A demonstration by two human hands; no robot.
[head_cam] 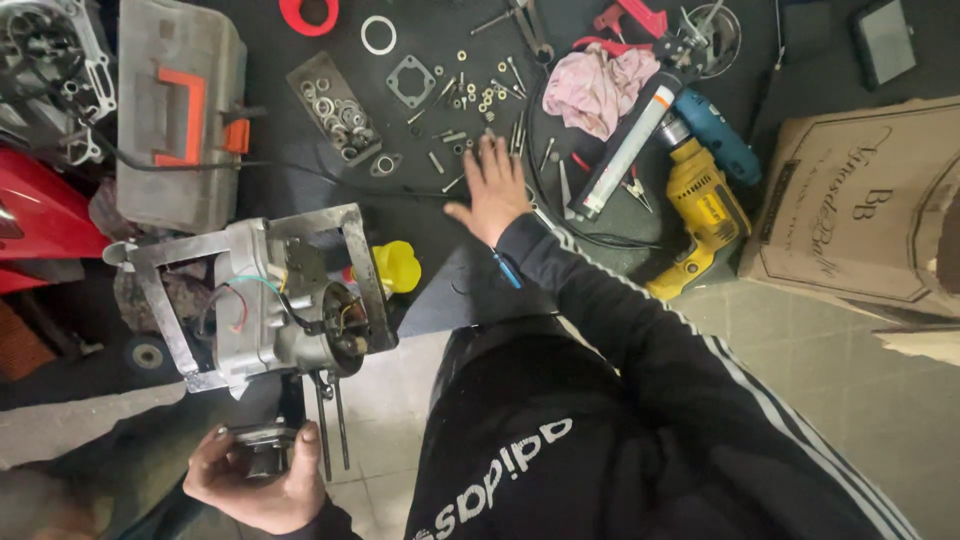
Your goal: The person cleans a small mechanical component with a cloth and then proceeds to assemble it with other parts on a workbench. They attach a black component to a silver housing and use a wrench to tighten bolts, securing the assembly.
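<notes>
Reaching with my right hand (492, 187), fingers spread flat, over the loose bolts (480, 100) in the upper middle, I should pick slowly; my left hand (262, 477) grips a round metal part (262, 447) at lower left.

- My right hand (492, 188) lies flat on the black mat (300, 170), scattered small steel bolts and washers (478, 98) crowding my fingertips.
- Toward the mat's right edge, a white sealant tube (628, 148) and yellow power drill (703, 215) block me.
- Left, bare mat runs toward the grey metal engine casing in its steel frame (270, 300).
- My left hand (262, 480), cupping a round metal part (262, 445), sits just beneath that casing.
</notes>
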